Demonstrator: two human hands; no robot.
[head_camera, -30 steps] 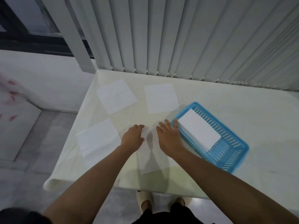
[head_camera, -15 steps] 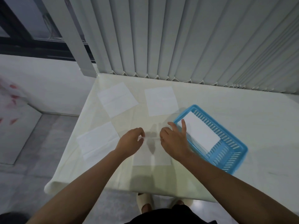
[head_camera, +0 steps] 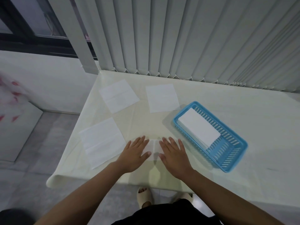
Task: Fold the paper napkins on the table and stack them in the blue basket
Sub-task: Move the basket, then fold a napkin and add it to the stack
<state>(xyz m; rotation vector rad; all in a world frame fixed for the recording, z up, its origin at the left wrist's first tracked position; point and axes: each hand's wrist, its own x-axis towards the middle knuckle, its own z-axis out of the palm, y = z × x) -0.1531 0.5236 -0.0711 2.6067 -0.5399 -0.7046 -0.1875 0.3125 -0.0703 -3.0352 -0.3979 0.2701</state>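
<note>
- Head view (only view supplied): left hand (head_camera: 135,153) and right hand (head_camera: 174,155) are laid palm-down on one folded napkin (head_camera: 153,148) near the table's front edge, fingers straight and spread.
- Nothing is pinched or gripped. The napkin is pressed flat from both ends, and only its middle strip is seen between the hands.
- Judged: the crease is being set so the fold holds once the napkin is lifted. The number of folds under the palms cannot be told.
- Blue basket (head_camera: 228,170) is set just right of the right hand, at an angle on the table (head_camera: 227,98). This is probably so the drop-off is a short reach.
- Stack of folded napkins (head_camera: 199,127) is already lodged at the basket's far-left end, close to the wall. The near-right end is left bare.
- Three unfolded napkins are laid singly and apart from each other: near-left napkin (head_camera: 101,142), far-left napkin (head_camera: 119,95), far-middle napkin (head_camera: 162,98). Presumably this is so each can be pulled in without another being dragged.
- Progress, judged: some napkins are done, one is in hand, and three are left to fold.
- Next move, judged: the pressed napkin is to be picked up by an edge with the fold kept closed, then squared onto the stack.
- Risk: thin paper may spring open or skid on the cloth when the pressure is released.
</note>
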